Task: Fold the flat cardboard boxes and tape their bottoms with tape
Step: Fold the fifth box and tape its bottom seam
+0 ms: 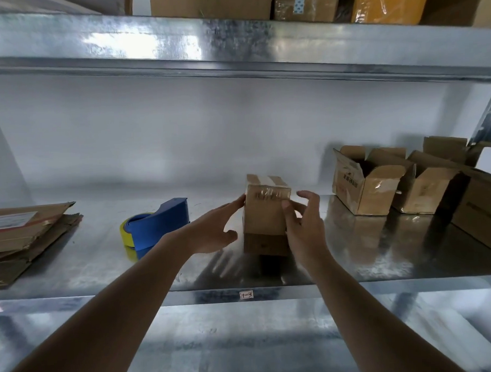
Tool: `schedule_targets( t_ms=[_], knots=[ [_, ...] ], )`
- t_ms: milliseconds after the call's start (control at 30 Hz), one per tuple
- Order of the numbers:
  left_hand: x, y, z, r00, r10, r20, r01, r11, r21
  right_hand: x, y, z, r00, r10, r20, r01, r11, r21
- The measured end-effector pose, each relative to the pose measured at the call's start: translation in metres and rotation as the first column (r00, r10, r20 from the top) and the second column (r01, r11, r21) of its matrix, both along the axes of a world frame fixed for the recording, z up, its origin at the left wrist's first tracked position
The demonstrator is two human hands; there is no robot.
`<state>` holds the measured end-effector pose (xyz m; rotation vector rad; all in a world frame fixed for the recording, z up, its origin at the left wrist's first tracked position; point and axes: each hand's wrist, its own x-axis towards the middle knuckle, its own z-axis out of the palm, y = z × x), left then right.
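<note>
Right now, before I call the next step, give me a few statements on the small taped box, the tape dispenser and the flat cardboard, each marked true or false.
1. The small brown taped cardboard box stands on the metal shelf between both hands. True.
2. The blue tape dispenser with yellow tape is in the left hand. False: it lies on the shelf, left of that hand.
3. The stack of flat brown cardboard lies at the shelf's left end. True.
4. The open-topped cardboard boxes stand left of the small box. False: they stand to its right.
5. The right hand touches the small box's front with its thumb. True.
</note>
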<state>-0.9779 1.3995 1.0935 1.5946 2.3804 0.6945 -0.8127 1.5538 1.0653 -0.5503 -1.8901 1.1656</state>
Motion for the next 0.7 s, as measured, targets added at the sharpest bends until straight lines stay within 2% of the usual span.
schedule_targets(
  t_ms=[67,200,300,433,567,700],
  knots=[
    [0.002,0.003,0.004,1.0,-0.017,-0.026,0.017,0.999,0.03,-0.003,0.001,0.008,0.998,-0.039,-0.042,0.039,0.999,0.005],
    [0.001,0.012,0.004,0.999,0.041,-0.009,-0.039,0.981,0.188,-0.007,0.001,0.008,0.995,0.034,-0.09,-0.031,0.999,0.041],
    [-0.005,0.015,0.002,0.999,0.036,0.026,-0.042,0.969,0.243,-0.001,0.0,0.01,0.98,0.156,-0.119,-0.155,0.988,0.023],
    [-0.008,0.017,0.005,0.995,0.029,0.097,-0.056,0.955,0.29,0.005,0.0,0.013,0.941,0.33,-0.08,-0.331,0.944,0.004],
    [-0.005,0.021,0.011,0.996,0.014,0.092,-0.045,0.938,0.344,0.007,-0.003,0.019,0.964,0.241,0.109,-0.257,0.951,0.174],
    [-0.012,0.021,0.012,0.995,0.051,0.082,-0.074,0.951,0.3,0.001,0.006,0.013,0.983,0.15,0.102,-0.173,0.943,0.283]
  ],
)
